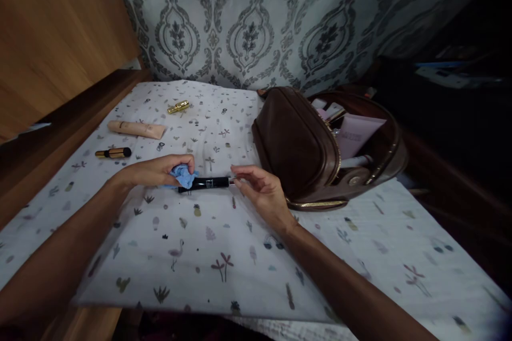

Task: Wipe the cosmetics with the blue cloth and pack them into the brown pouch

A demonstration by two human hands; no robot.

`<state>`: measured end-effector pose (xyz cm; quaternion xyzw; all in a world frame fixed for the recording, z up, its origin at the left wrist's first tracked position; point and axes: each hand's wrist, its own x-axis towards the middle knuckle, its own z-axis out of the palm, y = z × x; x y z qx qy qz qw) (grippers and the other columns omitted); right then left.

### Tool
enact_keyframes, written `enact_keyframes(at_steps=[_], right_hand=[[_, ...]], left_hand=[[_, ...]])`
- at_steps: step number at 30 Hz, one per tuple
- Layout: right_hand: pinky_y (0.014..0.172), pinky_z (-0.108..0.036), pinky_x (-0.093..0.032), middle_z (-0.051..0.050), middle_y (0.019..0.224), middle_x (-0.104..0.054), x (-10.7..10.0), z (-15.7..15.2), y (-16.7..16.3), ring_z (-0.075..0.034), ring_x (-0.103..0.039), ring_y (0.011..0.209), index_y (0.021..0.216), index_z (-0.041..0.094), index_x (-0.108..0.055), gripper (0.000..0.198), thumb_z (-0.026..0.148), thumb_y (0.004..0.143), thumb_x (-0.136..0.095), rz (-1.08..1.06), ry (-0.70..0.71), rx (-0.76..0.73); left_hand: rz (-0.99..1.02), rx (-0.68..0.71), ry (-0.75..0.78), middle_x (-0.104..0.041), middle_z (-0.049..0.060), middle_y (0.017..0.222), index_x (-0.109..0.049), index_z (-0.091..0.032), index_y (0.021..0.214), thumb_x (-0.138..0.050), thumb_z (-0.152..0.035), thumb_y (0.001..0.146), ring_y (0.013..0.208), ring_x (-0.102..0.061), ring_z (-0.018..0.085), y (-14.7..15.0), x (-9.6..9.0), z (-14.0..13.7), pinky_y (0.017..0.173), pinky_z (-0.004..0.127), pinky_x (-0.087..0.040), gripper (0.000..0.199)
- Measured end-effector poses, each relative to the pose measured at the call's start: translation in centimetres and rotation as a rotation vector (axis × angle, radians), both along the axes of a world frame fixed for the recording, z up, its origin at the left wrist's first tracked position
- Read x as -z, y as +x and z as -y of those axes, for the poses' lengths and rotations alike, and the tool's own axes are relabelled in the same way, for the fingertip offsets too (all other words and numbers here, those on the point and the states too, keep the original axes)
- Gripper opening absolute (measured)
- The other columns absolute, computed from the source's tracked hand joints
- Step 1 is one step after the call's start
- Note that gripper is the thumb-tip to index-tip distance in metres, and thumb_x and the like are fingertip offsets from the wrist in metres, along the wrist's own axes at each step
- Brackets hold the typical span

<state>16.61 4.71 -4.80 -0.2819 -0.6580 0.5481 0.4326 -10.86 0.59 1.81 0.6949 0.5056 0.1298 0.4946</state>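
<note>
I have a black cosmetic tube (210, 183) lying crosswise between my two hands, over the middle of the bench (208, 272) with its printed white cover; I can't tell whether it rests on the fabric. My left hand (174, 168), at the tube's nine o'clock, has its fingers closed around a bunched blue cloth (184, 176), which meets that end. My right hand (262, 192) is at three o'clock, fingers part-curled with a narrow gap, right by the tube's silvery tip; I can't tell whether they pinch it.

From the tube, a gold lipstick (178, 107) lies at eleven o'clock, a beige squeeze tube (136, 129) at ten, and a black-and-gold stick (113, 153) between nine and ten. Between two and three o'clock, beyond my right hand, sits an open brown leather bag (294, 144), a pink tube (356, 136) showing among its contents.
</note>
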Motion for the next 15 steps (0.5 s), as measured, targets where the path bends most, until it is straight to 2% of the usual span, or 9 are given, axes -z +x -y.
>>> enact_keyframes(at_steps=[3,5,8,11,13,15], right_hand=[[0.105,-0.04,-0.05,-0.006,0.124,-0.067,0.38,-0.08,-0.09,-0.02,-0.063,0.116,0.105,0.025,-0.073,0.026,0.03,0.079,-0.075,0.036,0.007,-0.011],[0.101,-0.038,-0.053,-0.006,0.126,-0.064,0.61,-0.11,-0.13,-0.02,-0.062,0.115,0.109,0.025,-0.071,0.032,0.028,0.078,-0.075,0.073,0.012,-0.025],[0.089,-0.034,-0.056,-0.005,0.116,-0.062,0.72,-0.07,-0.11,-0.017,-0.064,0.101,0.113,0.026,-0.069,0.035,0.024,0.078,-0.073,0.121,0.034,-0.024],[0.084,-0.032,-0.055,-0.005,0.109,-0.063,0.5,0.0,-0.01,-0.016,-0.063,0.094,0.113,0.025,-0.068,0.03,0.024,0.083,-0.067,0.155,0.06,0.0],[0.08,-0.03,-0.053,-0.004,0.102,-0.064,0.3,0.05,0.08,-0.016,-0.062,0.089,0.112,0.023,-0.067,0.028,0.028,0.086,-0.065,0.173,0.067,0.006],[0.068,-0.027,-0.05,-0.001,0.085,-0.062,0.14,0.12,0.16,-0.013,-0.059,0.074,0.112,0.02,-0.066,0.028,0.036,0.089,-0.062,0.195,0.049,-0.005]], left_hand=[[0.011,-0.001,-0.009,-0.055,-0.002,0.088,-0.049,-0.022,0.097,-0.065,-0.04,0.08,0.075,-0.049,0.014,0.01,0.02,0.01,0.064,0.023,-0.037,0.029],[0.012,-0.002,-0.006,-0.055,-0.001,0.088,-0.049,-0.022,0.097,-0.065,-0.04,0.08,0.076,-0.05,0.015,-0.05,0.06,0.01,0.064,0.023,-0.038,0.03],[0.001,-0.011,0.007,-0.054,-0.002,0.086,-0.049,-0.022,0.097,-0.065,-0.04,0.08,0.075,-0.05,0.015,-0.19,0.21,0.0,0.065,0.023,-0.038,0.03],[0.002,-0.022,0.011,-0.054,-0.002,0.085,-0.049,-0.022,0.097,-0.066,-0.042,0.08,0.075,-0.05,0.015,-0.29,0.32,0.02,0.065,0.024,-0.038,0.031],[0.011,-0.024,0.008,-0.053,-0.002,0.086,-0.049,-0.022,0.097,-0.066,-0.042,0.08,0.075,-0.05,0.015,-0.25,0.29,0.03,0.065,0.023,-0.038,0.031],[0.017,-0.026,0.003,-0.053,-0.002,0.087,-0.05,-0.021,0.097,-0.066,-0.038,0.078,0.076,-0.05,0.014,-0.15,0.17,0.04,0.065,0.023,-0.038,0.03]])
